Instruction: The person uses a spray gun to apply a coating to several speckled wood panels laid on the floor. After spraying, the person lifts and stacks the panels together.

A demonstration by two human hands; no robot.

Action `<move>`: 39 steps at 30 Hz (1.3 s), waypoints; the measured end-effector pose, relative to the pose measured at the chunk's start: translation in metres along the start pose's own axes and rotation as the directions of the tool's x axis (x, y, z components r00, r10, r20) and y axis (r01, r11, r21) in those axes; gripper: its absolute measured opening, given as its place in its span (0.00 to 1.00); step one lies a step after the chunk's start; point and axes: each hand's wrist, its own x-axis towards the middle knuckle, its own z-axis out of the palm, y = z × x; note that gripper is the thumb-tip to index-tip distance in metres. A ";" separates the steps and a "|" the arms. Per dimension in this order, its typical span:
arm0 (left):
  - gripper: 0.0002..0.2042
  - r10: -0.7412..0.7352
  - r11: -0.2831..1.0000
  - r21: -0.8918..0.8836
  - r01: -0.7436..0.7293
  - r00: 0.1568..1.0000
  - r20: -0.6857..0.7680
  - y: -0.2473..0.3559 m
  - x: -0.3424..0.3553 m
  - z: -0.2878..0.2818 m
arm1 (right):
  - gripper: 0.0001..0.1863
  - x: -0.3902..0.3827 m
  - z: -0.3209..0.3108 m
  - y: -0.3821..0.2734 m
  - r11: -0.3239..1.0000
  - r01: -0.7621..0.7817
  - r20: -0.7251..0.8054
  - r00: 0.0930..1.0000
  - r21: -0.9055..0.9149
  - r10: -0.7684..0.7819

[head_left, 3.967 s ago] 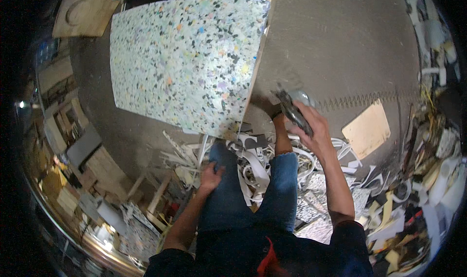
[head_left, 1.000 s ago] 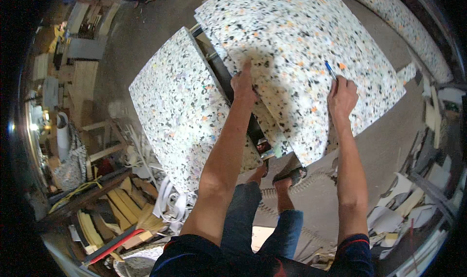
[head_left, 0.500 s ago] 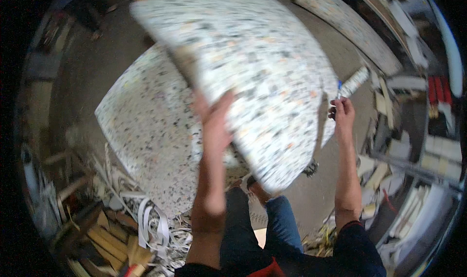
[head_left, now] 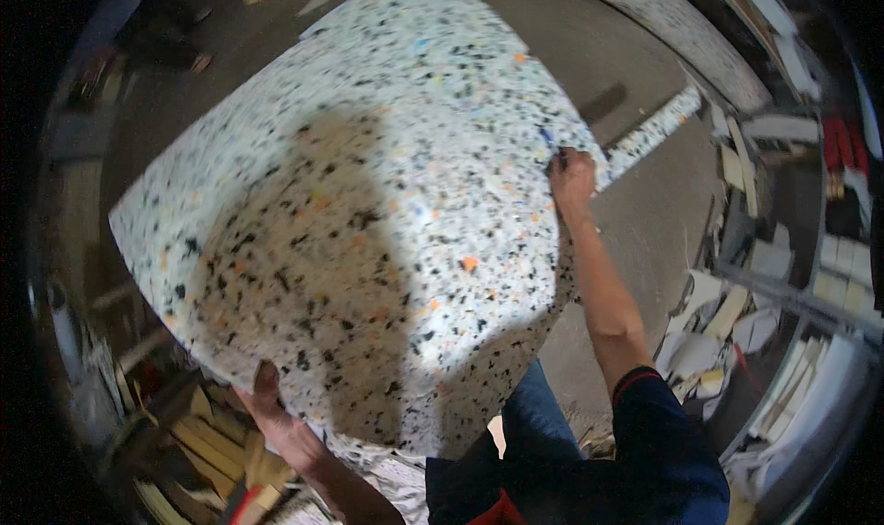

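Note:
A big sheet of speckled foam, white with black and orange flecks, spreads across the middle of the head view. My left hand grips its lower left edge, thumb on top and the other fingers hidden beneath. At the sheet's right edge is my right hand, its fingers curled closed. A slim blue object sticks up from those fingers, too blurred to tell its kind. The shadow of my head and arms falls over the sheet.
A narrow speckled foam strip lies on the floor at right, and a longer foam piece lies beyond it. Foam offcuts fill racks on the right. Yellow scraps are heaped at lower left. Another person's foot shows at far left.
The raised foam sheet has swung down and left and now lies flatter, covering the piece below. My left hand has shifted to its lower left edge; my right hand has moved slightly left.

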 end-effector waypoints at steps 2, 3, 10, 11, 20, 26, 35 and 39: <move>0.34 -0.163 0.952 -0.246 0.184 0.981 0.100 -0.002 0.002 -0.009 | 0.25 0.011 -0.007 -0.010 0.995 -0.016 0.041 0.999 -0.094 0.020; 0.34 -0.221 0.893 -0.362 0.267 0.961 0.163 0.000 -0.001 -0.010 | 0.25 0.022 -0.008 -0.019 0.999 0.022 -0.036 0.999 -0.027 -0.023; 0.40 -0.076 0.997 -0.009 0.082 0.962 0.262 0.035 -0.041 0.044 | 0.40 0.090 0.043 -0.111 0.771 -0.372 0.740 0.647 0.517 -0.183; 0.41 -0.040 0.996 -0.057 0.065 0.931 0.363 0.041 -0.036 0.049 | 0.42 0.092 0.054 -0.124 0.760 -0.460 0.801 0.583 0.460 -0.132; 0.47 -0.026 0.999 0.054 -0.004 0.843 0.537 0.078 0.042 -0.069 | 0.40 0.089 -0.085 -0.130 0.718 -0.503 0.821 0.544 0.482 -0.170; 0.53 0.196 0.970 0.011 -0.242 0.812 0.550 0.076 0.121 -0.180 | 0.44 0.008 -0.240 -0.233 0.909 -0.242 0.628 0.778 0.338 -0.026; 0.48 0.101 0.956 -0.271 0.115 0.737 0.668 0.119 0.207 -0.229 | 0.47 -0.054 -0.296 -0.401 0.979 -0.134 0.545 0.838 0.152 0.030; 0.44 -0.114 0.947 -0.204 0.247 0.856 0.504 0.144 0.242 -0.171 | 0.48 -0.043 -0.312 -0.431 0.995 -0.049 0.571 0.816 -0.082 0.087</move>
